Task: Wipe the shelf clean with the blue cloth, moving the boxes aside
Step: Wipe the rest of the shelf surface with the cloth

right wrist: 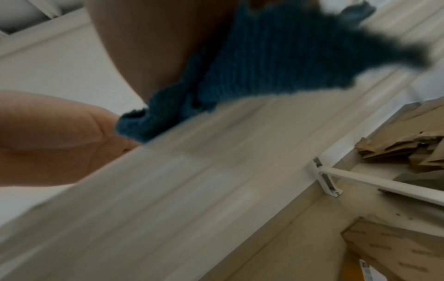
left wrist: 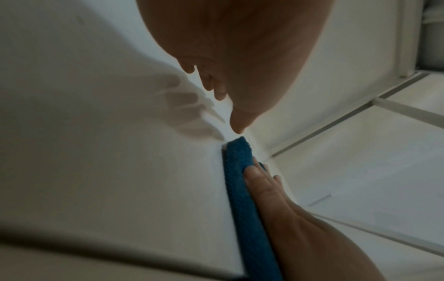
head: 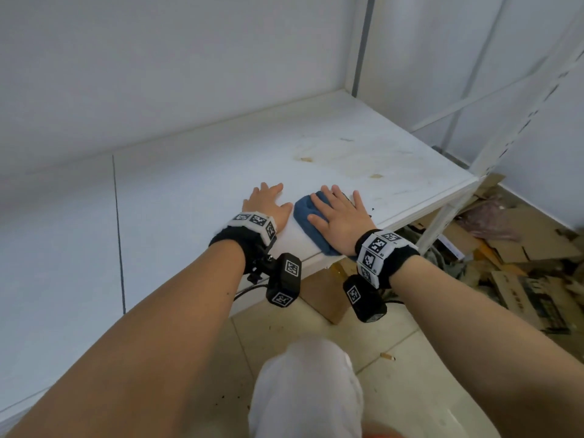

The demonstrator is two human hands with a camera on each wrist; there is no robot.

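- Head view: the folded blue terry cloth [head: 305,216] lies flat at the front edge of the white laminate shelf board [head: 196,172], under the right hand [head: 339,213]. The palm and straight, spread fingers press on it and do not curl round it. Blue shows past the thumb side and a little beyond the fingertips.
- The left hand [head: 268,203] lies flat on the bare board just beside the cloth's thumb-side edge, fingers straight and holding nothing.
- Yellowish-brown stains [head: 341,162] mark the board beyond the right fingertips, well apart from the cloth. No boxes stand on the shelf here; flattened brown cardboard [head: 518,248] lies on the floor past the little-finger side.
- Judgement: the cloth is soft, light and limp, likely to bunch or slide out, so broad palm pressure over its middle suits it better than a pinch at a corner.
- Left wrist view: the cloth [left wrist: 242,186] appears as a thick ribbed blue band, the right hand's fingers [left wrist: 259,178] flat along it. The left hand [left wrist: 240,57] hovers close, its fingertips near the cloth's far end.
- Right wrist view: blurred; the cloth [right wrist: 252,66] bulges from under the palm [right wrist: 149,47], its frayed, fuzzy edge overhanging the shelf's front lip.
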